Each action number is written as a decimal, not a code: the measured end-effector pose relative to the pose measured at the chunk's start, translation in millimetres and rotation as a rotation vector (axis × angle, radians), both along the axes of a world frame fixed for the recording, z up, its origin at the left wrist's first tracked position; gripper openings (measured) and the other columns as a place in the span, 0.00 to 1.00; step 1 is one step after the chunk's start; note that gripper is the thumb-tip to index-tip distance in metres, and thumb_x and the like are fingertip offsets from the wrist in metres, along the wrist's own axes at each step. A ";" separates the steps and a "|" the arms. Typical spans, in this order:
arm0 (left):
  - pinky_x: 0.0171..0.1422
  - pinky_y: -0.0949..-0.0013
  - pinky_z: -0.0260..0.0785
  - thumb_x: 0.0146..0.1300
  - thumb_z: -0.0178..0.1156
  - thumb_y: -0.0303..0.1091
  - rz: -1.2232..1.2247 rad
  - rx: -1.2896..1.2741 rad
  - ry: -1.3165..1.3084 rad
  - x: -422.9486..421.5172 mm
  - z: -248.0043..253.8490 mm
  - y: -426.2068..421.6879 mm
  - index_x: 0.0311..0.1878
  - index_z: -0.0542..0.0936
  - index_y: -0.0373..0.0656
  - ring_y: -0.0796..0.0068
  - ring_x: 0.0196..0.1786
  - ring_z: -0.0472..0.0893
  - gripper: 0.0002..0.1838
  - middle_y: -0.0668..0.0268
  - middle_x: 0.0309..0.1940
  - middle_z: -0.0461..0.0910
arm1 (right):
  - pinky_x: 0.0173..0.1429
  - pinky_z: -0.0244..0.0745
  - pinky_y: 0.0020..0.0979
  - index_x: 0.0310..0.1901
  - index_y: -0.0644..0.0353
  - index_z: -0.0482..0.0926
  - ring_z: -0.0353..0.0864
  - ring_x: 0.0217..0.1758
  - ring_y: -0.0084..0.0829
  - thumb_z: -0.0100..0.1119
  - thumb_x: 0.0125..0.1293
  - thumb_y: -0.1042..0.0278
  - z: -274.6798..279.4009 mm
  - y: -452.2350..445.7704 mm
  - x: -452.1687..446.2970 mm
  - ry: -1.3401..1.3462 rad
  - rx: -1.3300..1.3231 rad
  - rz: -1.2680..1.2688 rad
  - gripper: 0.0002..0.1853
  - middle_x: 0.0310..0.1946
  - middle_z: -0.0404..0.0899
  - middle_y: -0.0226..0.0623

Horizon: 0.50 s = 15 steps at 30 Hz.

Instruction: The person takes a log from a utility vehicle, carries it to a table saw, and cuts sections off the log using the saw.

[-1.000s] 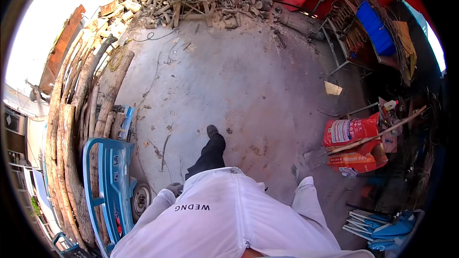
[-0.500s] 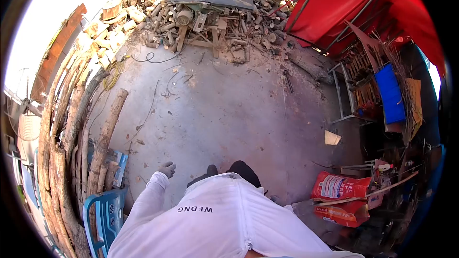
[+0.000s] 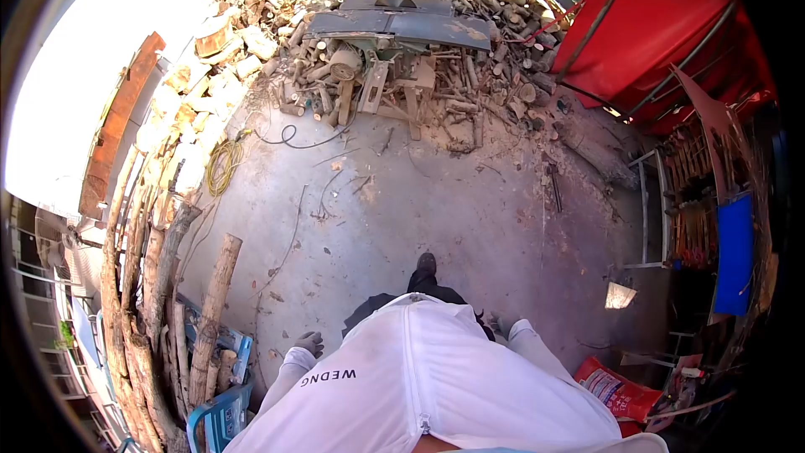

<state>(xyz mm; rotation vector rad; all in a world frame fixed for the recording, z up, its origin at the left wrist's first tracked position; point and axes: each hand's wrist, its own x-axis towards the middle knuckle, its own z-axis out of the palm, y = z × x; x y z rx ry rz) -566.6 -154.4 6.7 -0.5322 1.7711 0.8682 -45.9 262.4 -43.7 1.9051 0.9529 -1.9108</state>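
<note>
My left hand (image 3: 310, 343), in a dark grey glove, hangs beside my white jacket (image 3: 377, 394) above the concrete floor. It holds nothing and its fingers are slightly apart. The nearest thing to it is the blue plastic frame (image 3: 222, 419) at lower left, with a gap between them. On the other side of the jacket, my gloved right hand (image 3: 501, 324) hangs low, small and partly blurred; nothing shows in it, and how its fingers lie is unclear. One dark shoe (image 3: 426, 263) is stretched forward on the floor (image 3: 386, 201).
Long logs (image 3: 159, 260) lean along the left. A saw bench (image 3: 394, 29) with a round blade stands ahead, before a heap of cut wood (image 3: 285, 8). A yellow cord coil (image 3: 224, 168) lies left. Right are a metal rack (image 3: 647, 210), a wood piece (image 3: 620, 295) and a red sack (image 3: 616, 390).
I have stepped forward and the view has shifted, so the saw bench looks nearer. My right hand has come into view, and my left hand has swung back towards my body.
</note>
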 end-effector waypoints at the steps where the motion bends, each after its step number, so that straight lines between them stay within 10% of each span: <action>1: 0.33 0.61 0.71 0.66 0.67 0.40 0.046 0.034 0.004 -7.2 3.7 21.0 0.62 0.76 0.53 0.70 0.32 0.80 0.22 0.69 0.37 0.82 | 0.61 0.74 0.43 0.64 0.52 0.72 0.78 0.58 0.39 0.57 0.71 0.52 14.2 47.0 -23.8 0.040 0.048 0.118 0.24 0.60 0.77 0.40; 7: 0.37 0.57 0.75 0.65 0.68 0.35 0.338 0.143 0.030 -10.6 15.4 109.9 0.65 0.74 0.53 0.67 0.37 0.84 0.25 0.67 0.42 0.86 | 0.48 0.76 0.34 0.64 0.58 0.75 0.82 0.47 0.31 0.60 0.70 0.59 60.6 274.4 -175.5 0.124 0.302 0.104 0.24 0.50 0.82 0.37; 15: 0.43 0.54 0.73 0.66 0.67 0.39 0.088 -0.017 -0.193 -93.9 -45.8 225.2 0.67 0.74 0.56 0.61 0.45 0.84 0.27 0.64 0.53 0.84 | 0.48 0.79 0.29 0.61 0.61 0.78 0.84 0.48 0.28 0.62 0.70 0.57 84.2 426.6 -330.2 0.128 0.494 0.189 0.23 0.46 0.84 0.38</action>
